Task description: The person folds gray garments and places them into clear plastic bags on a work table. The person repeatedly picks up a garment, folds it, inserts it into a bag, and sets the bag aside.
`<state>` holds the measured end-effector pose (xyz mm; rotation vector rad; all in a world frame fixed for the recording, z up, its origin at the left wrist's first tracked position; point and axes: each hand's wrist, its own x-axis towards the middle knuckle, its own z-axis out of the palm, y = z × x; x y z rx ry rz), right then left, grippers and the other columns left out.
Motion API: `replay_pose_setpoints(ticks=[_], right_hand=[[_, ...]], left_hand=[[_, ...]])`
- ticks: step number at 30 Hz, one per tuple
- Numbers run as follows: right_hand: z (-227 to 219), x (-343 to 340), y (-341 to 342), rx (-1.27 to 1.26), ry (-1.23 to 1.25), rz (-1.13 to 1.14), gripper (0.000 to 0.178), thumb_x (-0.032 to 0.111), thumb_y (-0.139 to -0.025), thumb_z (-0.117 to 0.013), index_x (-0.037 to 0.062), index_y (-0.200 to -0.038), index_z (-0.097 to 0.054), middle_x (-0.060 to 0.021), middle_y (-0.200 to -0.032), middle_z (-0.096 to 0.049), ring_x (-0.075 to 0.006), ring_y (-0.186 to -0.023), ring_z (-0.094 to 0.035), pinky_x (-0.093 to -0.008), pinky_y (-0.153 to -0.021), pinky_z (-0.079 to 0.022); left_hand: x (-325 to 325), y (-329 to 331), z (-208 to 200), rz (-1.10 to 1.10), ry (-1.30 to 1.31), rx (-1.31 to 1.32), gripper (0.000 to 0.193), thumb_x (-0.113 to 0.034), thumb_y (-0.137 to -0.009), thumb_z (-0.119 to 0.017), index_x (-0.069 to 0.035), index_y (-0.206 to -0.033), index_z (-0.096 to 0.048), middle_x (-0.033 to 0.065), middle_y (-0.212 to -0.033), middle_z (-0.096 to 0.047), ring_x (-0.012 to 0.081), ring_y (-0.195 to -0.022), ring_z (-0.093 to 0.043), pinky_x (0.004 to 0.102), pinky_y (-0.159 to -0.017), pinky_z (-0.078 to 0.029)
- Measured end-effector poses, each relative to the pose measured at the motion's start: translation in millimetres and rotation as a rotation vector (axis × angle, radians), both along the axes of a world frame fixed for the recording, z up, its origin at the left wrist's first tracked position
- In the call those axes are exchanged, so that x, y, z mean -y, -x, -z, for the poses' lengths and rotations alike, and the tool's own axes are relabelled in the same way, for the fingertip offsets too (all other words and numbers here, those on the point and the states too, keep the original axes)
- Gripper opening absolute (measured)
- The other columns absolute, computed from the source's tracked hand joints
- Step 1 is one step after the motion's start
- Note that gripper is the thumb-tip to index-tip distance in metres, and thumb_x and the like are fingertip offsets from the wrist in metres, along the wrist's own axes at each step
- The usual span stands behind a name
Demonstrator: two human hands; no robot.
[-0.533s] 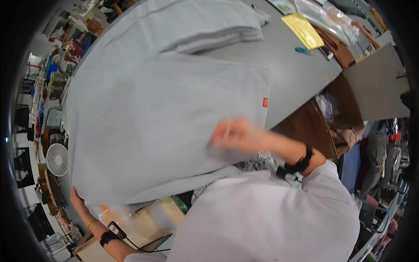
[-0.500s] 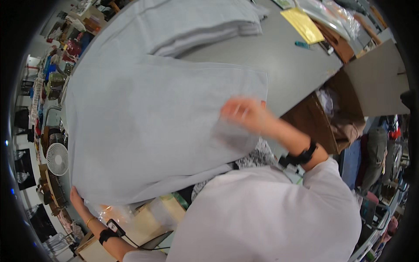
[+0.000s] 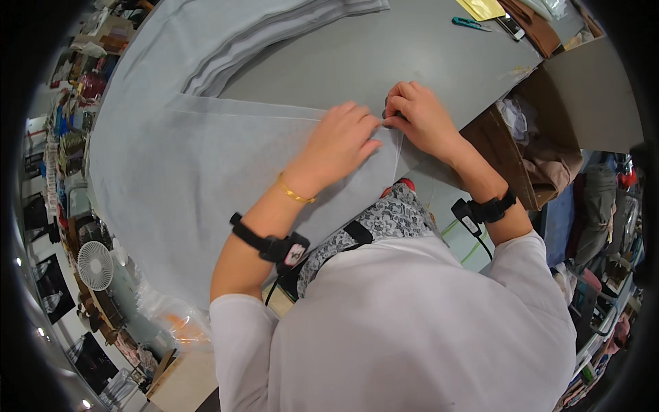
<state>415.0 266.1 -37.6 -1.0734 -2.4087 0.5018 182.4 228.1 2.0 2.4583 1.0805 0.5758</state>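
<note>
A wide light grey cloth with stitched hems is spread in front of me. Both of my hands meet at its far right corner. My left hand pinches the hemmed edge, its fingertips bent over the fabric. Close beside it, my right hand has thumb and forefinger closed on the corner itself. The fingertips partly hide what lies between them. Beyond my hands, a stack of folded grey cloth lies in several layers.
On the grey table lie a teal thread snipper, a yellow packet and a dark phone-like item. To the right stands an open cardboard box holding fabric. A white fan and a clear plastic bag are at left.
My left hand has left the cloth's near left edge and come to the far right corner. My right hand, blurred before, has moved farther out and now pinches that corner.
</note>
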Motion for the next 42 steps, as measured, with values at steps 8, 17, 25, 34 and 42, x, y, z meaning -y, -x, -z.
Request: replay_pose_setpoints(ticks=[8, 17, 25, 34, 42], right_hand=[[-4.9, 15.0, 0.5, -0.193, 0.328, 0.191, 0.014, 0.018, -0.093, -0.071, 0.0065, -0.093, -0.065, -0.0095, -0.094, -0.065, -0.0318, -0.093, -0.065, -0.0438, -0.074, -0.052], [-2.3, 27.0, 2.6, -0.016, -0.037, 0.062, 0.009, 0.01, -0.089, -0.069, 0.0075, -0.094, -0.062, -0.0084, -0.096, -0.058, -0.0305, -0.094, -0.058, -0.0422, -0.077, -0.051], [-6.4, 32.6, -7.2, -0.342, 0.47, 0.094, 0.011, 0.012, -0.098, -0.065, 0.0021, -0.102, -0.064, -0.0098, -0.093, -0.069, -0.0267, -0.084, -0.064, -0.0348, -0.074, -0.051], [-6.1, 47.0, -1.0, -0.672, 0.626, 0.152, 0.031, 0.008, -0.091, -0.078, 0.004, -0.119, -0.064, -0.0001, -0.102, -0.067, -0.0093, -0.085, -0.057, -0.0255, -0.073, -0.048], [-21.1, 74.1, -65.5, -0.242, 0.519, 0.293, 0.011, 0.003, -0.094, -0.069, -0.0032, -0.102, -0.065, -0.007, -0.081, -0.06, -0.0131, -0.073, -0.052, -0.03, -0.065, -0.046]], left_hand=[[-7.8, -10.0, 9.0, -0.072, 0.123, 0.104, 0.016, -0.01, -0.083, -0.078, -0.004, -0.089, -0.064, 0.0078, -0.092, -0.061, 0.0308, -0.091, -0.056, 0.0416, -0.082, -0.047], [-4.7, -13.2, 0.5, -0.044, 0.13, 0.044, 0.013, -0.007, -0.085, -0.076, -0.004, -0.088, -0.064, 0.0081, -0.096, -0.062, 0.0296, -0.093, -0.057, 0.0395, -0.083, -0.048], [-10.7, -13.9, -6.2, 0.0, 0.16, 0.17, 0.009, -0.01, -0.091, -0.071, -0.004, -0.094, -0.064, 0.0097, -0.097, -0.066, 0.0323, -0.096, -0.06, 0.0435, -0.084, -0.05], [-13.1, -10.2, -6.3, 0.048, 0.153, 0.126, 0.015, -0.02, -0.095, -0.069, -0.006, -0.099, -0.063, 0.0126, -0.094, -0.065, 0.0337, -0.092, -0.062, 0.0453, -0.081, -0.049], [-50.9, 175.8, -34.5, -0.051, -0.142, -0.904, 0.024, -0.024, -0.082, -0.081, -0.012, -0.099, -0.068, 0.0021, -0.104, -0.065, 0.0243, -0.111, -0.057, 0.0433, -0.091, -0.046]])
